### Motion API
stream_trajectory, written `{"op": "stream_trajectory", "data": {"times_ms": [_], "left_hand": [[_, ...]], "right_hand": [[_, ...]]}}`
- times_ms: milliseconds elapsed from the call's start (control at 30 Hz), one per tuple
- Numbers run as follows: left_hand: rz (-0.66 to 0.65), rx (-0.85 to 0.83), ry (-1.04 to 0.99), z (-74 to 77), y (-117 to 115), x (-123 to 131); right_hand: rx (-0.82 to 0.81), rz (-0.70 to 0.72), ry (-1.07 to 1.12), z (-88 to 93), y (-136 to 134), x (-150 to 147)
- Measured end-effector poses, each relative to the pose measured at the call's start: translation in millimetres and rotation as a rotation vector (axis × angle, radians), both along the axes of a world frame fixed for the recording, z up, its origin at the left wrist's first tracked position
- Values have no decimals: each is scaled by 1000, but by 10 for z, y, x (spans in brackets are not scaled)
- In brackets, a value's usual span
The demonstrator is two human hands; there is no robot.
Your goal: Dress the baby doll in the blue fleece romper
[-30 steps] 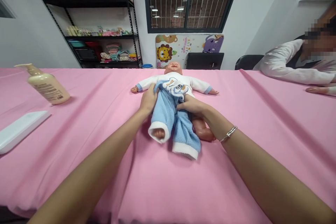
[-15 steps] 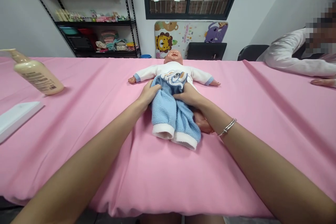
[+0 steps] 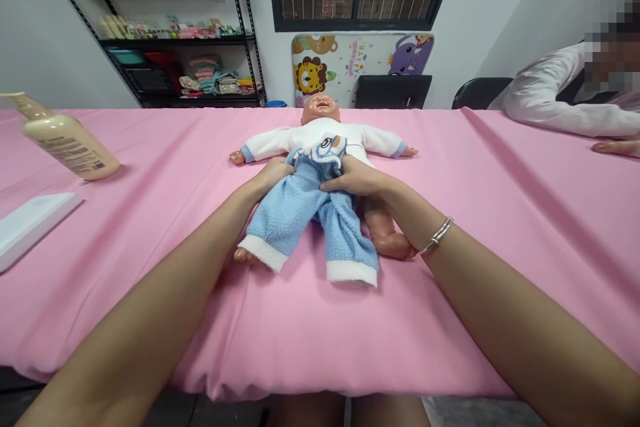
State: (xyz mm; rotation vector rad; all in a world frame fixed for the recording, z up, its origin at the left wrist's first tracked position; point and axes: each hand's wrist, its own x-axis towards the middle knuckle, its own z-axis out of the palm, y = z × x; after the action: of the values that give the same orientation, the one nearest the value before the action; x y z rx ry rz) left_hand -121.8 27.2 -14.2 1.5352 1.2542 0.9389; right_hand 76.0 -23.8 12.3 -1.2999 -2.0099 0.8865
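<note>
A baby doll (image 3: 325, 128) in a white top with blue cuffs lies on its back, arms spread, head away from me. Light-blue fleece pants (image 3: 287, 200) with white cuffs lie over its lower body, a printed animal face at their top. My left hand (image 3: 273, 175) is closed on the left edge of the pants near the waist. The waist's right side is in the grip of my right hand (image 3: 359, 177), thumb over the fabric. Toes show at the left cuff, while the doll's bare leg (image 3: 384, 230) on the right lies outside the pants.
A pump bottle (image 3: 70, 143) and a white flat box (image 3: 35, 223) are at the left on the pink-covered table (image 3: 310, 340). Across it, at the right, a person in white sleeves (image 3: 560, 103) leans on the tabletop. Behind stand a black shelf (image 3: 175, 41) and a chair (image 3: 480, 92).
The left pant leg has swung out to the left, and toes now show at its cuff. The doll has shifted slightly left. Both hands keep hold of the pants.
</note>
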Motion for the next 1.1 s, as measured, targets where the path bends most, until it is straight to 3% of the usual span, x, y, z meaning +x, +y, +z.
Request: {"op": "stream_trajectory", "data": {"times_ms": [133,300,400,533,667,733,800,900,1000,1100], "left_hand": [[-49,118,102,4,-65,-11],[150,456,74,43,-85,19],[114,558,140,11,-28,-38],[52,541,427,-120,68,-197],[43,317,244,-105,71,-267],[21,166,79,33,20,-264],[-17,141,-45,261,-83,-242],[-138,385,-67,693,-356,-137],[-389,662,206,1040,-673,62],[-483,855,557,1144,-826,266]], "right_hand": [[43,61,-67,16,-9,-34],[54,143,-123,40,-109,-169],[35,162,-164,110,-163,-213],[51,-22,-110,272,-152,-75],[-14,-222,136,372,-92,181],[-33,-246,326,400,-92,262],[-15,-215,459,444,-135,285],[42,-82,438,567,-283,239],[131,48,263,707,-479,165],[191,131,216,757,-621,146]]}}
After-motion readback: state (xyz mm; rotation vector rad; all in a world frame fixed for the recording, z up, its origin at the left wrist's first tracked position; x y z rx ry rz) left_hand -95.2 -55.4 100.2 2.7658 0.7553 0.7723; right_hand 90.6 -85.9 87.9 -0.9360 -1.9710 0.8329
